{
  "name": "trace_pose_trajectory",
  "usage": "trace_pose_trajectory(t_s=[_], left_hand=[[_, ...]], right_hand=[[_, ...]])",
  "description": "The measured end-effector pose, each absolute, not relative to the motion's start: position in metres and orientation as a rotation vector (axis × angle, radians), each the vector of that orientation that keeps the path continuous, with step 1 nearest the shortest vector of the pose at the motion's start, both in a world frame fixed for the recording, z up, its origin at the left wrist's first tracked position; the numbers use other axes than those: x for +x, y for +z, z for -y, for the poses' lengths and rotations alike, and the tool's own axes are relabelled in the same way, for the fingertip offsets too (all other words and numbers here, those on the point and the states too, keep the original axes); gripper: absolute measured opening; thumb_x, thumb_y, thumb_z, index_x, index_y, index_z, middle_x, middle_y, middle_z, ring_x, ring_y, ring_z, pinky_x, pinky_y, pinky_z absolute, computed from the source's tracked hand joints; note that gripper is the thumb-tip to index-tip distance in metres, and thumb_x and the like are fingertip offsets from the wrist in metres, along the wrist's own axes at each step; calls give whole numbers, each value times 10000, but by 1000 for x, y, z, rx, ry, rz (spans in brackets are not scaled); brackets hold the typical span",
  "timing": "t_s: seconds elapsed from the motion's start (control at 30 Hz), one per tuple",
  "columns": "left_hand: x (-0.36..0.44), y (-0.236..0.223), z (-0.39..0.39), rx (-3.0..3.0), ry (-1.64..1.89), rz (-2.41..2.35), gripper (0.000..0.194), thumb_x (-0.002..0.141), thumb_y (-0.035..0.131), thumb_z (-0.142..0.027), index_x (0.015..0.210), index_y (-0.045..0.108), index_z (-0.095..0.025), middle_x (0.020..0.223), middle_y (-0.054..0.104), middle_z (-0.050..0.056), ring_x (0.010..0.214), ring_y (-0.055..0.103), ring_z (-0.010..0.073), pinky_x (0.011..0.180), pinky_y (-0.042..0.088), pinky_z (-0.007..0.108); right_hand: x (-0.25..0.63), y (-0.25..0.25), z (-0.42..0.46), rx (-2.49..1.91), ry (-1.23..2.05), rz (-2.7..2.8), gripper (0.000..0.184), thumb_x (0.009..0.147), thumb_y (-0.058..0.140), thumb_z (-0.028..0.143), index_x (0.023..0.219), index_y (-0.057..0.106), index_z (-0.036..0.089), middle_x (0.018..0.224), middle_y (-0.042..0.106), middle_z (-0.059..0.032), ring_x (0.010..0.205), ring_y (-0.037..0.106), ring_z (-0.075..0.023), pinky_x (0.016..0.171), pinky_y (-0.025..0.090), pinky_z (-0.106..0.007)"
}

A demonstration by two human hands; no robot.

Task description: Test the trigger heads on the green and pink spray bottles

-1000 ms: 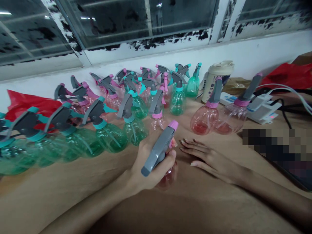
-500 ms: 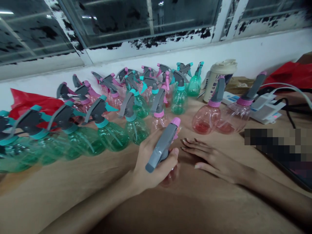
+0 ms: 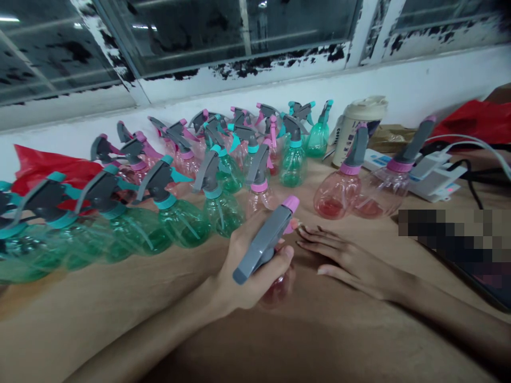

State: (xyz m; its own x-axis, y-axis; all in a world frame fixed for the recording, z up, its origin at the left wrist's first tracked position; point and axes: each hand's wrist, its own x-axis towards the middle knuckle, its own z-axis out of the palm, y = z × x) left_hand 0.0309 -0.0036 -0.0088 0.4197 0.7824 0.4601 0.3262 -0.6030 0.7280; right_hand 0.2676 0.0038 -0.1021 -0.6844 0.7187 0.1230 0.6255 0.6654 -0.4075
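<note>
My left hand (image 3: 247,266) is wrapped round the neck of a pink spray bottle (image 3: 265,242) with a grey head and a pink nozzle. The nozzle points away to the upper right, and the hand hides most of the bottle's body. To the right, my right hand (image 3: 343,258) lies flat on the table (image 3: 311,340), fingers stretched out and holding nothing, with its fingertips close to the nozzle side of the bottle. Just beyond both hands, another pink spray bottle (image 3: 259,186) and a green spray bottle (image 3: 222,213) stand upright.
Several green spray bottles (image 3: 183,221) line the left side, with more pink and green ones behind. Two pink bottles (image 3: 337,194) stand at right, before a lidded cup (image 3: 355,133) and a white power strip (image 3: 433,181). Red plastic bags (image 3: 59,170) lie at both sides.
The head of the spray bottle in my left hand has tilted slightly, its rear end moving a little left. My right hand has stayed in place.
</note>
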Motion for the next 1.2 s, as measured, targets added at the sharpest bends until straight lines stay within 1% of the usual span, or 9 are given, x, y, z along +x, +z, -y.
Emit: trace_pose_trajectory(t_s=[0.17,0.3,0.5,0.57,0.73,0.9,0.97,1.1,1.2], left_hand=[[30,-10,5,2125,1108,-976,189,759,526,-192,941,564,-227,810,573,7,622,554,146,603,509,295],[32,-9,5,2118,1104,-997,150,755,519,-180,895,532,-233,731,540,-20,561,516,135,600,496,301],[32,-8,4,2137,1131,-997,77,748,530,-164,788,514,-228,716,536,-21,619,552,148,625,498,300],[31,-8,4,2158,1133,-1002,79,758,529,-174,813,531,-231,729,549,-17,618,555,149,627,507,304],[32,-11,5,2211,1144,-1051,223,773,500,-214,979,579,-243,747,550,-4,610,546,165,627,519,338],[35,-14,3,2209,1153,-1066,262,763,529,-160,1016,570,-212,928,622,49,881,611,204,826,515,367],[36,-15,3,2210,1170,-1063,273,759,535,-145,1021,564,-215,973,633,52,922,613,205,855,511,367],[38,-15,5,2201,1163,-1119,244,766,547,-179,1006,565,-214,917,644,39,834,628,196,804,528,357],[39,-13,8,2156,1134,-1152,297,785,548,-203,1081,540,-219,972,647,39,751,632,174,754,537,344]], right_hand=[[267,-100,-3,-1080,489,2609,524,925,392,463,1383,361,209,1479,305,-48,1368,232,-188,1126,198,-453],[267,-101,-2,-1091,490,2590,521,922,404,458,1385,355,226,1478,307,-41,1370,227,-195,1122,206,-462],[267,-102,-3,-1097,489,2585,534,921,400,464,1394,333,225,1474,309,-43,1367,233,-203,1113,220,-477],[267,-102,-3,-1100,475,2595,535,923,393,465,1395,329,223,1476,301,-42,1370,225,-200,1115,216,-476],[268,-101,-2,-1099,474,2610,533,925,389,464,1397,331,222,1486,282,-37,1374,211,-193,1122,206,-458],[267,-105,-1,-1087,449,2586,548,919,404,464,1402,323,217,1477,313,-52,1370,227,-193,1119,218,-456],[266,-107,-1,-1071,435,2562,580,901,442,473,1404,316,214,1465,340,-69,1363,248,-203,1115,218,-471],[262,-109,1,-1041,435,2480,686,831,542,508,1406,307,218,1440,383,-102,1339,306,-239,1098,238,-503],[257,-106,7,-1045,495,2395,730,785,596,521,1397,320,235,1417,416,-109,1314,352,-260,1077,277,-509]])
